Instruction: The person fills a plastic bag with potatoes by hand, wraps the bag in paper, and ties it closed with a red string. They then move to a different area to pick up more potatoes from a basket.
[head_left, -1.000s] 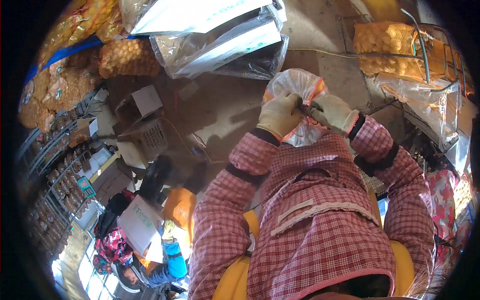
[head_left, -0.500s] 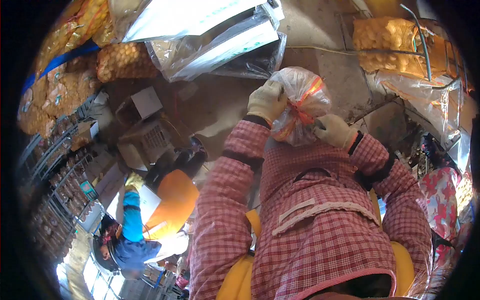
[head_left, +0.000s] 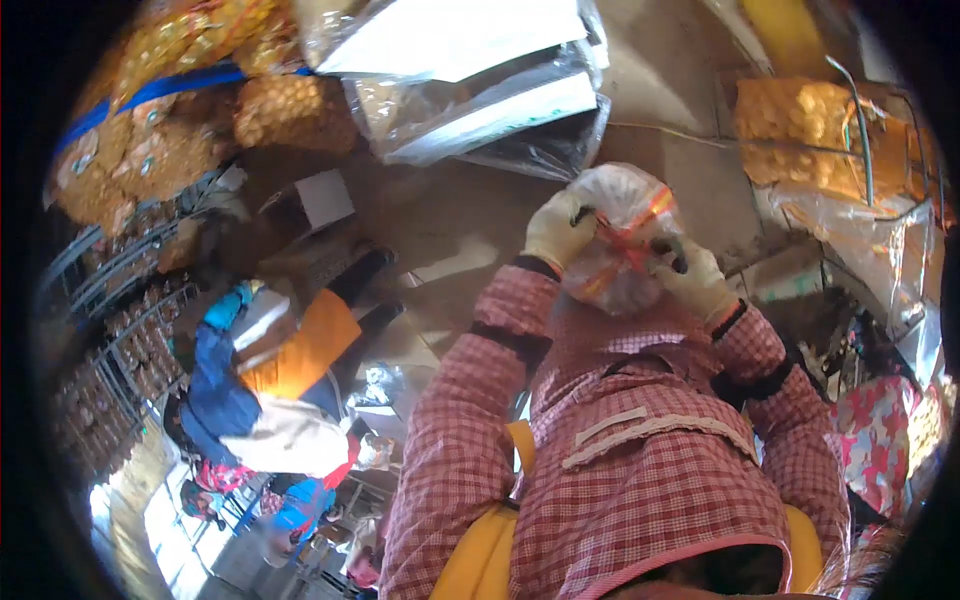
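Observation:
A clear plastic bag (head_left: 622, 190) with orange and yellow bands rests against my checked apron. Red tie (head_left: 625, 240) runs across its gathered middle. My left hand (head_left: 560, 232), in a cream work glove, is closed at the bag's left side with the fingertips pinching by the red tie. From the right, my right hand (head_left: 697, 283), gloved alike, has curled fingers pinched at the other end of the tie. Dark patches show on the fingertips of both gloves. The bag's contents cannot be made out.
Stacks of white sheets in clear plastic (head_left: 470, 90) lie ahead. Filled net sacks (head_left: 290, 112) stand at the left, and another net sack (head_left: 800, 130) sits by a metal frame (head_left: 865, 140) at the right. A co-worker in an orange apron (head_left: 300, 350) bends at the left.
My view has shifted, so the bag and both hands appear lower and further right. Both hands remain at the tie, slightly repositioned. The co-worker at the left has changed posture.

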